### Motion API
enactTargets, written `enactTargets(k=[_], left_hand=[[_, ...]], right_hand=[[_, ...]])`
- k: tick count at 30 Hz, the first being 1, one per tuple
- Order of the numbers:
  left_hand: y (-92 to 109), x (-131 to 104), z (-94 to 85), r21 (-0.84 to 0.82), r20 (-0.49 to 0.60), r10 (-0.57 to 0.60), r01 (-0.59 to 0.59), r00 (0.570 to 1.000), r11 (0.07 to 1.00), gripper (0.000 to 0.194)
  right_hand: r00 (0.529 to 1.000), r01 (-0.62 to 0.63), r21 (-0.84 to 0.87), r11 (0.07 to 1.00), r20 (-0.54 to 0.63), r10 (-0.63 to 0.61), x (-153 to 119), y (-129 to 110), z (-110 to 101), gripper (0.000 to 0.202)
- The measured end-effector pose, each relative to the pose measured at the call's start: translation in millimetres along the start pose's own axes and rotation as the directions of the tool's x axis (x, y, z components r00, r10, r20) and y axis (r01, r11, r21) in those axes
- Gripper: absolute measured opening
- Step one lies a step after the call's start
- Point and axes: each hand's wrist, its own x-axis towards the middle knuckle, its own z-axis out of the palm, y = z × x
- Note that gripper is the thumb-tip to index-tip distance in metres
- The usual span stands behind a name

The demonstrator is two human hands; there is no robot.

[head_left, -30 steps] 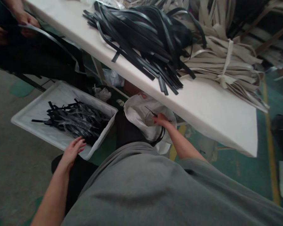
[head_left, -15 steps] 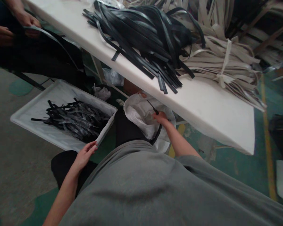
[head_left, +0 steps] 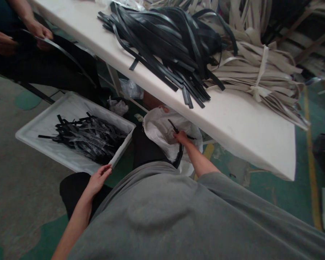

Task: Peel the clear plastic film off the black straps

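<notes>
My right hand point(head_left: 181, 137) is closed around a black strip point(head_left: 173, 125) over the mouth of a white woven sack point(head_left: 158, 124). One end sticks up past the fingers, and a dark length hangs below the hand. How many strips are in it I cannot tell. At the near corner of a white plastic bin point(head_left: 43, 151), my left hand point(head_left: 99, 178) grips the rim with its fingertips. Inside the bin lies a loose pile of short black strips point(head_left: 89, 139), some with a clear film-like sheen.
A white-topped table point(head_left: 260, 133) runs diagonally above the sack. It bears a heap of long black strips point(head_left: 162, 39) and tied beige strip bundles point(head_left: 262, 72). At upper left, a co-worker's hands point(head_left: 39, 32) hold a long strip. My knees flank the bin and sack.
My right hand has shifted slightly left and down over the sack, and the strip in it has turned. The left hand stays at the bin corner. The co-worker's hand has moved slightly right.
</notes>
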Motion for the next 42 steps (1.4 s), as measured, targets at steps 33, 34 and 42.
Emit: enactTargets(k=[33,34,42], left_hand=[[86.7,-70.6,-15.0,-0.593,0.073,0.253,-0.162,0.965,0.789,0.027],[83.9,-70.9,-15.2,-0.566,0.112,0.252,-0.147,0.961,0.811,0.024],[75.6,-58.7,-14.9,-0.619,0.071,0.238,-0.145,0.969,0.772,0.028]], right_hand=[[0.503,0.770,0.389,0.506,0.117,-0.856,-114.0,-318.7,41.0,0.022],[0.503,0.765,0.405,0.500,0.108,-0.857,-111.3,-322.8,47.9,0.022],[0.675,0.597,0.518,0.613,0.090,-0.732,-85.8,-352.7,76.7,0.008]])
